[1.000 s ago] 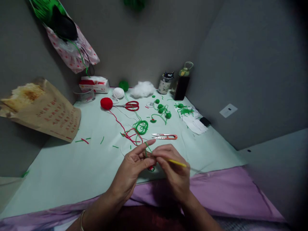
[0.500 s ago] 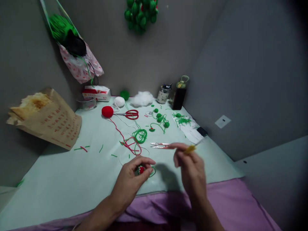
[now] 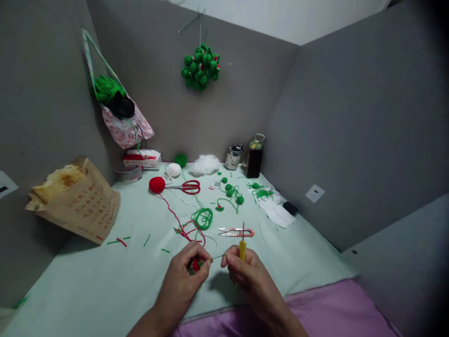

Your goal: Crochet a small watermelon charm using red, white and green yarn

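My left hand (image 3: 182, 278) is closed around a small red and green crocheted piece (image 3: 195, 266), mostly covered by the fingers. A thin green strand (image 3: 219, 256) runs taut from it to my right hand (image 3: 250, 271), whose fingertips pinch the strand. That hand also grips a crochet hook (image 3: 242, 250) by its yellow handle, metal shaft pointing up. Just beyond the hands lie orange-handled thread snips (image 3: 248, 232) and a loose coil of green yarn (image 3: 202, 218). Red yarn (image 3: 184, 234) lies tangled to the left of the coil.
A red yarn ball (image 3: 156, 185), red-handled scissors (image 3: 191, 187), white stuffing (image 3: 205, 164) and small green crocheted balls (image 3: 229, 189) lie farther back. A paper food bag (image 3: 80, 206) stands left. White paper (image 3: 275, 210) lies right. Crocheted pieces (image 3: 201, 68) hang on the wall.
My right hand has come left and down toward the left hand, and the hook now points upward. A strand is now stretched between the hands. The view has tilted up.
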The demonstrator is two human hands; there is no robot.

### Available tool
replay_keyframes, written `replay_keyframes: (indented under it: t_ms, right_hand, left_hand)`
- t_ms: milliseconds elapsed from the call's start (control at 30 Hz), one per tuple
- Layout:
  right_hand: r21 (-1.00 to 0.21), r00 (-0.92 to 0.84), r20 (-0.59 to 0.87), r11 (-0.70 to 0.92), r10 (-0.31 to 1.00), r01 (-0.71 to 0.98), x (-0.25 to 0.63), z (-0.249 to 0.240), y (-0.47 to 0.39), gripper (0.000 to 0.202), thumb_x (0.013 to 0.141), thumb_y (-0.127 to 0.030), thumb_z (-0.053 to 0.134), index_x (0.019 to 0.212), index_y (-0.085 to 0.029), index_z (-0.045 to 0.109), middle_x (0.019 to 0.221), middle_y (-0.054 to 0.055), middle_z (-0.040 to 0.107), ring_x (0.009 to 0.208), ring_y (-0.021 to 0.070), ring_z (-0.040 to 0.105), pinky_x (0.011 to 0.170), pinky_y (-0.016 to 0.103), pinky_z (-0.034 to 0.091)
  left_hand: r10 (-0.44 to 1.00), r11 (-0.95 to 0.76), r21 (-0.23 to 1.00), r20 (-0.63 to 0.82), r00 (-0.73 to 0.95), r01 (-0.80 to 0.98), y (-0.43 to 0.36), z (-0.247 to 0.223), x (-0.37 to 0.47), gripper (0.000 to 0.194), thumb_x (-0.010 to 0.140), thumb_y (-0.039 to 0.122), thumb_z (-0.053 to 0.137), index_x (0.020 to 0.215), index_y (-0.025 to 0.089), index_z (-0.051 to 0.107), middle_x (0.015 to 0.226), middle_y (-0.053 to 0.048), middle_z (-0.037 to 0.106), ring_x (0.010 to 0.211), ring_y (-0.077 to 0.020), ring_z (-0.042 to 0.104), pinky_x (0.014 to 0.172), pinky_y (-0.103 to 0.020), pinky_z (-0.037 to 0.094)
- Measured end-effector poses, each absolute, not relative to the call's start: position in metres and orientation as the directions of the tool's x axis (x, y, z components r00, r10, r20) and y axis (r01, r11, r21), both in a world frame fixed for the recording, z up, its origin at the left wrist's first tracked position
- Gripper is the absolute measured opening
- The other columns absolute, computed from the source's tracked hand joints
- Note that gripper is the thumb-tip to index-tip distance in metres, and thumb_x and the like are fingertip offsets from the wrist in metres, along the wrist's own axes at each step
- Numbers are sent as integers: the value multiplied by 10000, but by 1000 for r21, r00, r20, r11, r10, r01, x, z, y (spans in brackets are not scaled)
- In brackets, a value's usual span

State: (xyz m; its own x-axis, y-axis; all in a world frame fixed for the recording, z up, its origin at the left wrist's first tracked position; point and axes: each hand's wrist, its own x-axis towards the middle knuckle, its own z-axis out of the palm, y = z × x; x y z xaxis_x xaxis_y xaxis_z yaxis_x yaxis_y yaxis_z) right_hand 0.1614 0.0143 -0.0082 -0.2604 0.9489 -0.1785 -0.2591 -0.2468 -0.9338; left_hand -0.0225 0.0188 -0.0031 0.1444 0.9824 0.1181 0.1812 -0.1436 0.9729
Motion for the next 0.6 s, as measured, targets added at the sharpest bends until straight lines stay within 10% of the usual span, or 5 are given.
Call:
replay_keyframes:
  t_ms: [333,600]
  right_hand:
    - [-909,-205,-213,-271,955,-317,178,3,26,458,777,-584,835,839,-155,688,392,-145,257,456,71,115,491,250,126]
    - [-908,-264,-171,-256,949,-331,184,17,28,385,818,-512,829,847,-148,705,400,-145,234,454,65,117,489,241,145]
  left_hand:
    - [912,253,943,-158,379,-214,27,-13,-29,418,815,481,814,1107,183,794,809,-78,781,791,-217,712,695,-298,519]
    - [940,207,955,-134,314,-213,36,-3,-29,344,670,448,916,801,172,757,655,-25,723,554,-176,700,564,-279,514]
